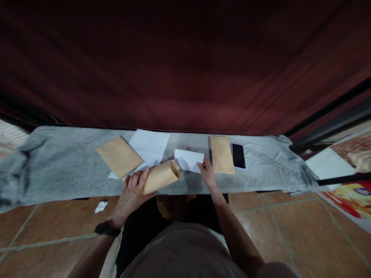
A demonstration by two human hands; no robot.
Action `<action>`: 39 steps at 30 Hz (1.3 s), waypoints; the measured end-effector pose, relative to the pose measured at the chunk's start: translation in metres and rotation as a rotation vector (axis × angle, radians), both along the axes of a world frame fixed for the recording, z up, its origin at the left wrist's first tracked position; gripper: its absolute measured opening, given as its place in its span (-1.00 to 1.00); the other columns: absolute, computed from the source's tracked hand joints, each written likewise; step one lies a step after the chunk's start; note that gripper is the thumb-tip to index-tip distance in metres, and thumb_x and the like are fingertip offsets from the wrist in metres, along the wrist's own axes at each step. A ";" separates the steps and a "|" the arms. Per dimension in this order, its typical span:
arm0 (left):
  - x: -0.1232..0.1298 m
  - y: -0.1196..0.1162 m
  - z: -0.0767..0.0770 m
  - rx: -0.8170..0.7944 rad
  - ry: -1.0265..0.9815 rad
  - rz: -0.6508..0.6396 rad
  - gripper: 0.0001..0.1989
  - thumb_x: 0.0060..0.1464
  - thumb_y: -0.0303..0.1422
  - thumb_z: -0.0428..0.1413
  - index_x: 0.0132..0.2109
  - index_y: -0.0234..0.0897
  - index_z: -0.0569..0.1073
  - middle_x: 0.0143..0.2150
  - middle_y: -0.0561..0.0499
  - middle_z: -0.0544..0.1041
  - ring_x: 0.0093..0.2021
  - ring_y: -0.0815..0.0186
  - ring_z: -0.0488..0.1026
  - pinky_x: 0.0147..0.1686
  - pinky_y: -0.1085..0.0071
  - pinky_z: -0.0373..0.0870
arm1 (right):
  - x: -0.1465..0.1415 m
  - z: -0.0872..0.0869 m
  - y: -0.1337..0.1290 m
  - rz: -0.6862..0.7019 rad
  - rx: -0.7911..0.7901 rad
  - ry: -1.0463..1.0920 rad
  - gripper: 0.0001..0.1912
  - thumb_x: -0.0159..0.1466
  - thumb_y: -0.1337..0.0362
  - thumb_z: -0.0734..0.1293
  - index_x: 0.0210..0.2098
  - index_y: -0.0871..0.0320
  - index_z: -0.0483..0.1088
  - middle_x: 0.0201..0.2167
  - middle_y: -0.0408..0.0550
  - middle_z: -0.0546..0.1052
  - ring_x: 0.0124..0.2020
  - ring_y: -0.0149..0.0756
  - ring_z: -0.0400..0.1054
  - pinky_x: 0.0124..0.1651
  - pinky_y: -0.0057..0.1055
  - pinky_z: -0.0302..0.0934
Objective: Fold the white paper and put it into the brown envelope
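Observation:
My left hand (134, 193), a dark band on its wrist, grips a brown paper envelope (159, 178) near its left end. The envelope bulges, and its mouth gapes toward the right. Between thumb and fingers, my right hand (207, 173) pinches the right edge of a folded white paper (188, 160), just beyond the envelope's mouth. Another brown envelope (119, 156) lies at the left, partly over white sheets (150, 144) with fold creases. To the right of my right hand rests a flat stack of brown envelopes (222, 154).
A grey cloth (72, 162) covers the long narrow surface. A phone (238, 156) lies beside the envelope stack. Dark red fabric (185, 77) hangs behind. On the tiled floor are a white scrap (101, 206) and, at right, a colourful printed box or sheet (353, 200).

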State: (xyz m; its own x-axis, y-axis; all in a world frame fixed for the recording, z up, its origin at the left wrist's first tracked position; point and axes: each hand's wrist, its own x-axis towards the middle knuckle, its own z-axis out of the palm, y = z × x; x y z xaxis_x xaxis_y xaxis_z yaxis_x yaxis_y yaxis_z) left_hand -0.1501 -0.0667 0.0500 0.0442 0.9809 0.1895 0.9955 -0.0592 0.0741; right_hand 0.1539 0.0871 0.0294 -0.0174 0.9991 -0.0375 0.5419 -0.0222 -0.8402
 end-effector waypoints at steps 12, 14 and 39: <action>0.002 0.007 0.001 0.038 0.000 -0.036 0.05 0.02 -0.07 0.23 0.47 -0.30 -0.15 0.22 -0.34 0.28 0.26 -0.16 0.21 0.29 -0.12 0.02 | 0.034 0.033 -0.024 0.083 0.103 0.298 -0.68 0.26 -0.01 0.28 -0.43 0.10 0.35 -0.50 -0.18 0.40 -0.43 -0.32 0.26 -0.34 -0.44 0.17; 0.002 0.008 0.002 0.044 0.011 -0.052 0.02 0.03 -0.09 0.23 0.46 -0.28 -0.13 0.23 -0.33 0.27 0.26 -0.15 0.21 0.30 -0.13 -0.02 | 0.036 0.035 -0.023 0.117 0.133 0.228 -0.67 0.28 -0.01 0.26 -0.47 0.08 0.31 -0.55 -0.21 0.36 -0.47 -0.34 0.23 -0.39 -0.46 0.12; 0.058 0.046 0.014 0.066 -0.031 -0.236 0.13 -0.09 -0.09 0.31 0.46 -0.32 -0.12 0.25 -0.38 0.27 0.27 -0.18 0.23 0.32 -0.23 -0.11 | 0.005 0.017 -0.042 0.186 0.041 0.381 -0.79 0.26 0.25 0.31 -0.47 0.09 0.52 -0.26 -0.08 0.57 -0.21 -0.27 0.45 -0.18 -0.43 0.30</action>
State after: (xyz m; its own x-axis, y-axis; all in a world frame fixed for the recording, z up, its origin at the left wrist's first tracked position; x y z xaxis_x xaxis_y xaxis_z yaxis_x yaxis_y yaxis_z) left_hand -0.0923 -0.0202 0.0641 0.2634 0.9297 0.2574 0.9509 -0.2952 0.0932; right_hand 0.1591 0.0449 0.0464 -0.2019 0.9783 0.0461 0.1838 0.0841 -0.9794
